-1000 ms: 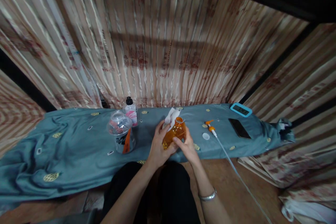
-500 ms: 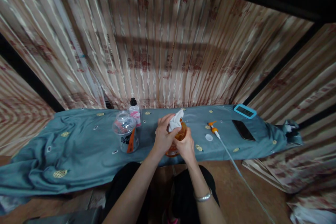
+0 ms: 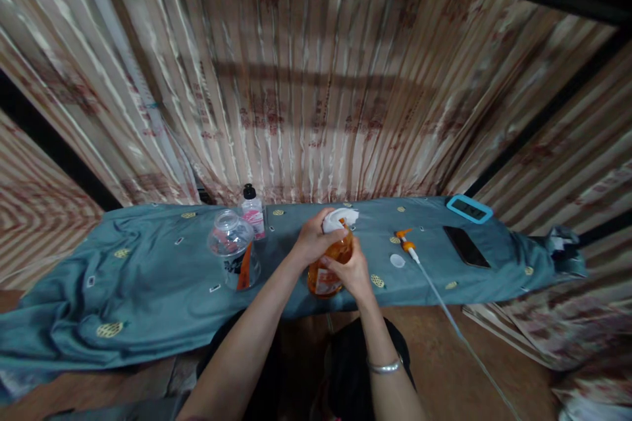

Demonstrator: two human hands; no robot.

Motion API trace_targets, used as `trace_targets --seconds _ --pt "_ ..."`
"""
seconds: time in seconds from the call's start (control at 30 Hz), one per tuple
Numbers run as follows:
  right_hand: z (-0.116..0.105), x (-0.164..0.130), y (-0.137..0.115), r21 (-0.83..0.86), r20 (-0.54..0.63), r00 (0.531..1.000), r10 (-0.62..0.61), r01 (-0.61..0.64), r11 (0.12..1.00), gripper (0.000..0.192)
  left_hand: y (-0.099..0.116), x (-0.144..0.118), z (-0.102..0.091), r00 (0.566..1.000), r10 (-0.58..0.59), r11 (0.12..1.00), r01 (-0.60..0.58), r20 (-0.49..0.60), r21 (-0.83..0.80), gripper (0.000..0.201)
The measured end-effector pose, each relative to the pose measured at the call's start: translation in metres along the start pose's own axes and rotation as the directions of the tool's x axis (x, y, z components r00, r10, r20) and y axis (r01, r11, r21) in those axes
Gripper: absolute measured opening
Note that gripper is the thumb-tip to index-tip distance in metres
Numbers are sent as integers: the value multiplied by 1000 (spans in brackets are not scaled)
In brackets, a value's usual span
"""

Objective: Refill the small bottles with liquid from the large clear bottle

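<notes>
So both hands are close together on an amber bottle [image 3: 326,281], which is in the middle of things, right by the front edge of the teal cloth [image 3: 158,276] and in front of the person's knees. The right hand [image 3: 353,270] is wrapped round the bottle's right side, thumb across the front, and there's a silver bracelet [image 3: 385,367] on that wrist. The left hand [image 3: 316,237] has a white tissue [image 3: 340,217] pinched up against the top of the bottle, so the mouth is mostly hidden (can't tell if the base is actually touching the cloth, btw). Over to the left there's a clear plastic tub [image 3: 234,256] with a domed top, and just behind it a small black-capped bottle [image 3: 254,217]. On the right, an orange-and-white pump head [image 3: 407,245] is lying down with a long thin tube [image 3: 444,306] trailing past the front edge, a little white disc [image 3: 397,261] beside it, then a dark phone [image 3: 465,247] and a blue-framed clock [image 3: 469,208] further over.
</notes>
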State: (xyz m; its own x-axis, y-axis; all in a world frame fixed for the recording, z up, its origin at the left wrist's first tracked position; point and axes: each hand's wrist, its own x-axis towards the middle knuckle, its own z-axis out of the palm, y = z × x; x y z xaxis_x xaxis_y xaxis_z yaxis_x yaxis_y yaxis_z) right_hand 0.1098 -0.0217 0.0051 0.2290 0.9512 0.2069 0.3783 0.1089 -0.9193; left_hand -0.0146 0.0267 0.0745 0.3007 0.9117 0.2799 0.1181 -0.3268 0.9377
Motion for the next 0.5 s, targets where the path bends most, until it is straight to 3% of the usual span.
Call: trace_targets --seconds 0.23,0.37,0.5 --pt "10 -15 9 80 -47 999 -22 26 996 48 2 -25 24 966 144 964 -89 -215 249 31" --pt "12 -26 11 64 -77 997 -10 15 998 49 2 -35 31 920 308 868 -167 -242 467 29" --pt "13 -26 3 78 -80 997 18 -12 997 44 -1 -34 28 918 320 854 -172 -236 491 28"
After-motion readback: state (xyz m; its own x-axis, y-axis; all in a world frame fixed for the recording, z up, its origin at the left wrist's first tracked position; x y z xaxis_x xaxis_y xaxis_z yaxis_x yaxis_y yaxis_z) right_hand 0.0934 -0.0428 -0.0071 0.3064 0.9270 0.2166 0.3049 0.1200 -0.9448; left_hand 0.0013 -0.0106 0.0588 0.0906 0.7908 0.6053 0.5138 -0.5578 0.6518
